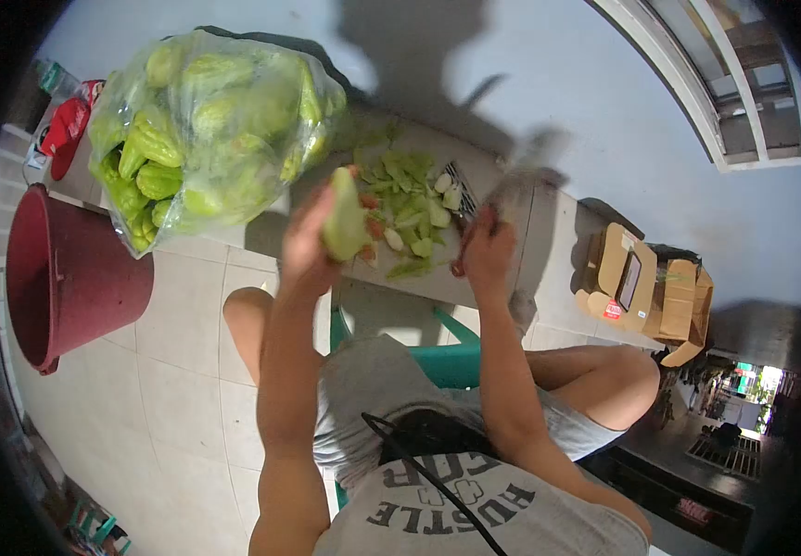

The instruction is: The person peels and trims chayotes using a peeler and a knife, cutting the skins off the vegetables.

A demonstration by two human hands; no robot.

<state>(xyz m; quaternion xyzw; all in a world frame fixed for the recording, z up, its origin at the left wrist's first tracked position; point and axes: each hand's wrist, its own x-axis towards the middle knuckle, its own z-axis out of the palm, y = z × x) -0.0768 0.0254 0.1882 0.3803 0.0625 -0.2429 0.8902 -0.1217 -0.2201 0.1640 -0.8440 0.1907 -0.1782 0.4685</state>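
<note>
My left hand (308, 246) is wrapped round a peeled-looking pale green chayote (345, 221), above the near left part of a low tiled ledge (456, 287). In my right hand (489, 246) is a knife (528, 171), its blade smeared by motion and pointing away toward the wall. The blade is apart from the chayote. Between and beyond my hands lie green peelings and cut pieces (405, 181), with a few whitish bits (442, 183) and some orange-brown ones. A dark slatted item (462, 193) lies beside them, partly hidden.
A clear plastic bag full of chayotes (234, 130) stands at the left of the ledge. A dark red bucket (85, 287) is on the floor at left. Opened cardboard boxes (628, 269) sit at right. Under me is a green stool (447, 366); a wall rises behind the ledge.
</note>
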